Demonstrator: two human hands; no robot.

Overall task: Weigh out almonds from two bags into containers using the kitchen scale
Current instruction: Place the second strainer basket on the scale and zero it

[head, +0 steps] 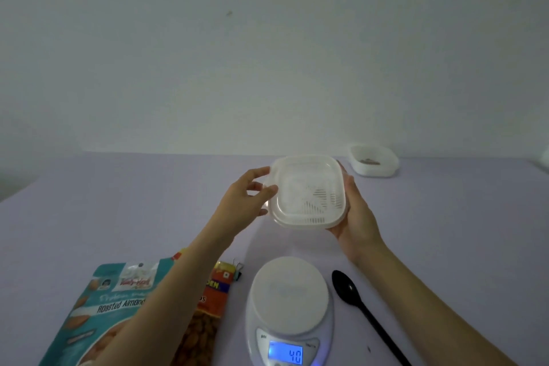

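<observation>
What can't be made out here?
Head view only:
- Orange bag: label mostly hidden by the left arm.
- Far container: contents too small, dim.
- Black spoon: handle end cut by bottom edge.
- Right hand: fingers mostly hidden behind the held container.

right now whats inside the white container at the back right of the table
A few brownish pieces show in the far container, too small to identify. Its near wall covers the rest of its floor.

Both hands held a translucent square container (pixel 309 192) above the worktop (pixel 118 211), the left hand (pixel 248 194) pinching its rim, the right hand (pixel 355 211) cupping its side; below sat the scale (pixel 289 310), display reading 40; a black spoon (pixel 367 313) lay just beside it; two almond bags (pixel 118 303) lay at left.
</observation>
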